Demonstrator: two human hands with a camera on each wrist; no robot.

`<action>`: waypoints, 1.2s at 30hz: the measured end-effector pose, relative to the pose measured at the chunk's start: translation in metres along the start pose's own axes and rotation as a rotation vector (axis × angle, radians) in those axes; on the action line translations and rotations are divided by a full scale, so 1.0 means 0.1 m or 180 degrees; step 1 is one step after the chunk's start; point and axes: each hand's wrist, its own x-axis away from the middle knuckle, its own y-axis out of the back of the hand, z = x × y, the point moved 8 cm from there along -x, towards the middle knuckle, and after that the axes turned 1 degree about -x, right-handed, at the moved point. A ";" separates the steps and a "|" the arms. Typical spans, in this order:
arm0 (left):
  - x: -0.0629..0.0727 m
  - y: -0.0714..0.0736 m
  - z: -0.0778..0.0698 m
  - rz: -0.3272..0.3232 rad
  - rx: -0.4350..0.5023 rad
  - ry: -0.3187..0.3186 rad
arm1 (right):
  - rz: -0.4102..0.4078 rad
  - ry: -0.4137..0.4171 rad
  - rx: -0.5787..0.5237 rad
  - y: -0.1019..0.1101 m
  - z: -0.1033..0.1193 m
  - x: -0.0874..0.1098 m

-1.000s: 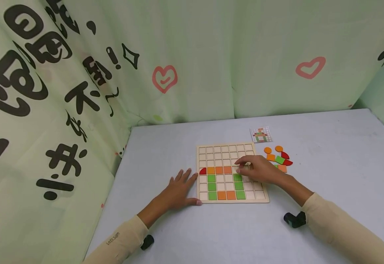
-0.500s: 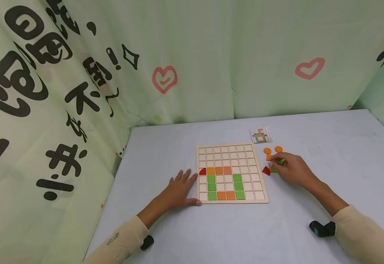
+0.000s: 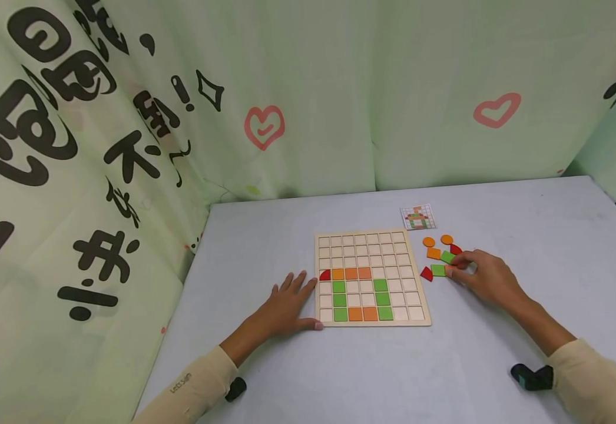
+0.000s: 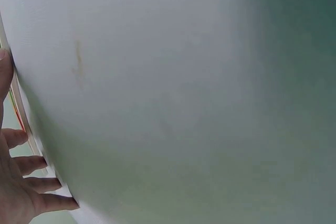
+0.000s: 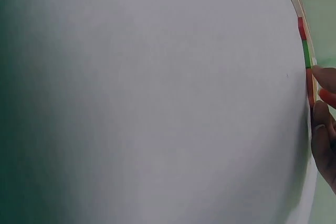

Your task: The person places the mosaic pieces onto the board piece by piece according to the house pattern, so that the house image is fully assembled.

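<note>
My left hand (image 3: 285, 304) lies with fingers spread beside the left edge of a wooden grid board (image 3: 414, 316), its thumb and little-side fingers at the rim. The board holds a red quarter-round tile (image 3: 325, 275), a row of orange tiles (image 3: 351, 274), two green columns and a bottom row with orange tiles. Right of the board, my right hand (image 3: 490, 280) pinches an orange square tile (image 3: 448, 269) with thumb and index finger, low at the table. Right beside it lie a green tile (image 3: 438, 270) and a red quarter-round tile (image 3: 427, 274). My right fingers partly hide another red tile (image 3: 455, 249).
Behind these lie two orange round tiles (image 3: 429, 242), an orange square (image 3: 433, 253) and a green tile (image 3: 447, 257). A small card (image 3: 418, 217) printed with a coloured grid pattern lies behind the board. A pale curtain (image 3: 318, 106) closes off the table's back.
My right hand has left the board and moved right to the loose tiles. One red tile now lies left of the green one instead of right of it. The left hand has not moved.
</note>
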 end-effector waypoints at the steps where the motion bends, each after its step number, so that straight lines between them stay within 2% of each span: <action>1: 0.00 0.00 0.00 0.0002 -0.0005 0.0003 | -0.0002 -0.0016 0.0000 0.00 0.00 0.00; 14: 0.01 0.04 -0.02 0.0046 0.0050 -0.0029 | 0.0176 -0.0195 -0.0027 -0.03 -0.04 -0.01; 27: 0.02 0.03 -0.02 0.0036 -0.0037 -0.0025 | 0.0401 -0.0407 -0.0039 -0.06 -0.09 0.05; 36: 0.02 0.04 -0.02 0.0023 -0.0023 -0.0033 | 0.0358 -0.0429 0.0005 -0.06 -0.09 0.07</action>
